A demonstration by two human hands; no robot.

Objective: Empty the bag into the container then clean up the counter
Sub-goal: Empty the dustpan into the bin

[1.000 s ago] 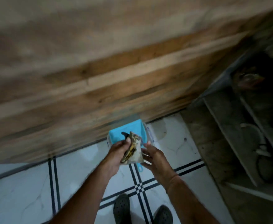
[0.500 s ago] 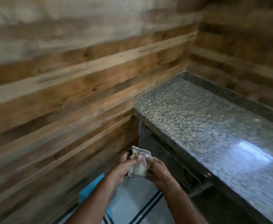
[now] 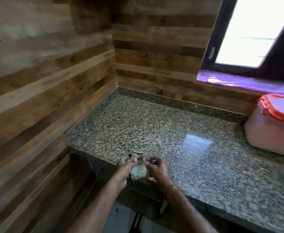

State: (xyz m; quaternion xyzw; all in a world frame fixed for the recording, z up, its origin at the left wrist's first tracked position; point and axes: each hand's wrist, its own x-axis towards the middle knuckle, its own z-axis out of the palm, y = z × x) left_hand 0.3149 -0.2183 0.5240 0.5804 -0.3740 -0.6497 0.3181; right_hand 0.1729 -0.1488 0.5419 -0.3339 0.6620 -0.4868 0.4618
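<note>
- while both hands meet low in the centre of the frame, the left hand [image 3: 123, 169] pinches the left edge of the small crumpled bag [image 3: 138, 171]; the right hand [image 3: 156, 170] grips its right side with curled fingers
- the bag is held over the near edge of the granite counter [image 3: 154, 128]; whether it touches the stone i cannot tell
- at the right edge, a pink container [image 3: 272, 132] stands on the counter, well apart from the bag; its orange lid [image 3: 279, 110] is on
- a window [image 3: 255, 31] fills the upper right

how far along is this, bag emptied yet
Likely emptied: the container stands lidded on the counter, and the bag looks flat. In hand: left hand and right hand pinch the crumpled bag over the counter edge. Left: discarding it and any wiping.
</note>
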